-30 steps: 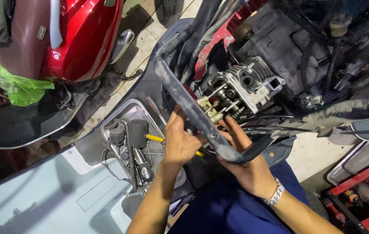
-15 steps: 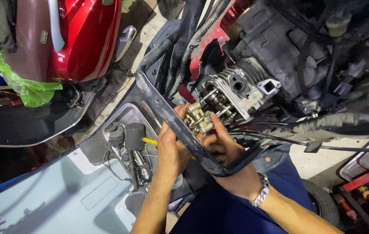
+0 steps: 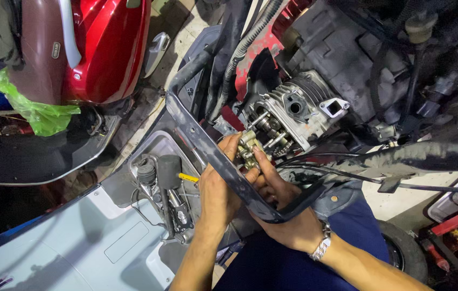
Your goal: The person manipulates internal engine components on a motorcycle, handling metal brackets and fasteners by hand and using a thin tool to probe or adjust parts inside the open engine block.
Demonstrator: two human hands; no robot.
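Observation:
My left hand [image 3: 219,189] and my right hand [image 3: 282,207] both grip a small metal engine part [image 3: 248,149] held just in front of the open cylinder head [image 3: 293,110] of a scooter engine. Long studs stick out of the head toward the part. A dark curved frame bar [image 3: 223,167] crosses in front of my hands and hides parts of the fingers. My right wrist wears a metal watch [image 3: 323,247].
A metal tray [image 3: 156,148] with tools, sockets and a yellow-handled tool [image 3: 188,177] lies left of my hands. A red scooter body [image 3: 94,48] with a green plastic bag [image 3: 35,108] stands at upper left. A pale grey panel [image 3: 67,242] lies at lower left. Black hoses [image 3: 401,156] run to the right.
Both hands have moved up with the small metal part, closer to the cylinder head. The view has shifted slightly.

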